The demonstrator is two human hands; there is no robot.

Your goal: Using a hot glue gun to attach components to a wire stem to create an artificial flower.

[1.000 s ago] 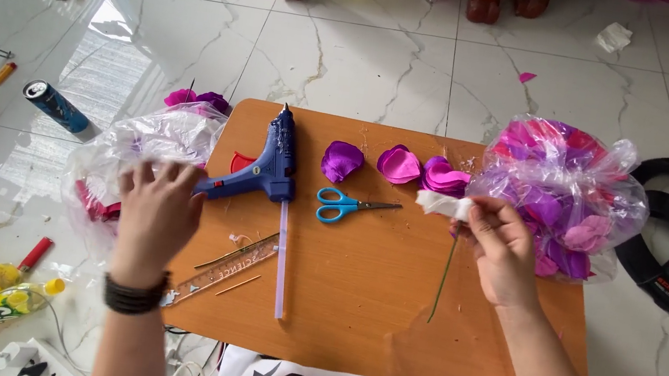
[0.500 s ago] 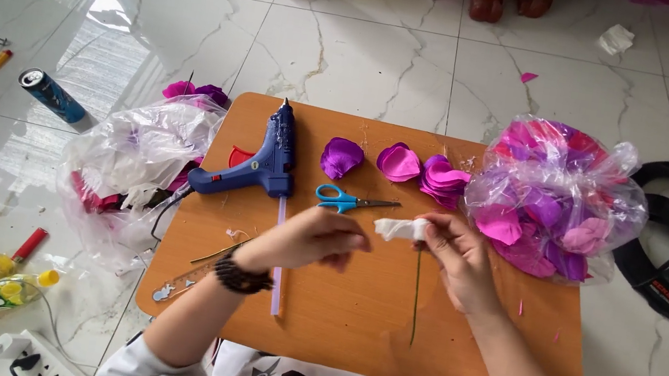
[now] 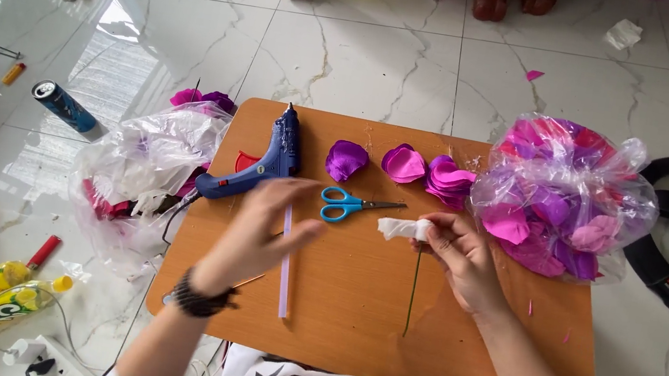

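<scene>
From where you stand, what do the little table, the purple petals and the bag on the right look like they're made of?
The table looks like wood or wood-look laminate: orange-brown, smooth, faint sheen. The purple petals seem satin-like fabric or foil, since they catch light in folds; I can't tell which. The bag is thin clear plastic, crinkled and glossy, showing pink and purple pieces inside.

Bright daylight enters from the upper left, throwing white glare across the glossy white marble floor (image 3: 156, 17). The blurred left hand (image 3: 261, 226) shows motion smear, and soft shadows fall on the low orange-brown wooden table (image 3: 351, 307). Straight lines bow slightly near the frame edges.
</scene>
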